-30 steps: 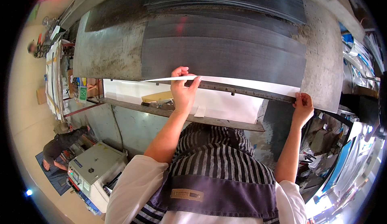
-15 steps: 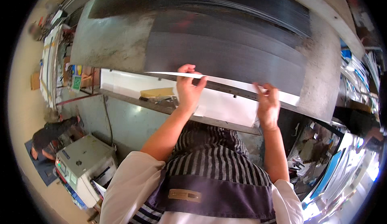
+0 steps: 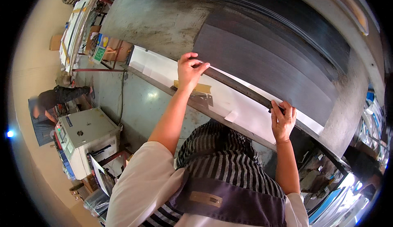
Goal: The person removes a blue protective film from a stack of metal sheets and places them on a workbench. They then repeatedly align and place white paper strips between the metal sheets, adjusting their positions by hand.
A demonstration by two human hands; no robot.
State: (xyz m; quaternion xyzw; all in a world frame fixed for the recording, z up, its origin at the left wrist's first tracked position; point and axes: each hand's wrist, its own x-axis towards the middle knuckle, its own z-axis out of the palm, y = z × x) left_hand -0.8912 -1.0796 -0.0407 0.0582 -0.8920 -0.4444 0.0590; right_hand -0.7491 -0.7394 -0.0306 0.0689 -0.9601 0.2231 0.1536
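Observation:
A thin, wide sheet, dark grey on its upper face point(image 3: 262, 63) with a white strip showing along its near edge point(image 3: 309, 122), lies on the worn metal worktable. My left hand point(image 3: 189, 73) is closed at the sheet's left front corner, thumb and curled fingers pinching its edge. Farther right, my right hand point(image 3: 283, 122) has thumb and fingertips together on the same front edge. Its exact grip is partly hidden by the fingers. Both hands hang over the dark front rail of the table point(image 3: 241, 88).
White sheets lie on a shelf point(image 3: 153, 65) below the table edge, with a yellowish piece point(image 3: 202, 88) on it. A grey machine cabinet point(image 3: 88, 131) stands on the floor at left, near a bent-over person point(image 3: 61, 100). Stacked sheets point(image 3: 372, 120) lean at right.
The view has turned, so the table now slants down to the right. The sheet's bowed front edge now looks straighter and flatter. My hands stay along that edge.

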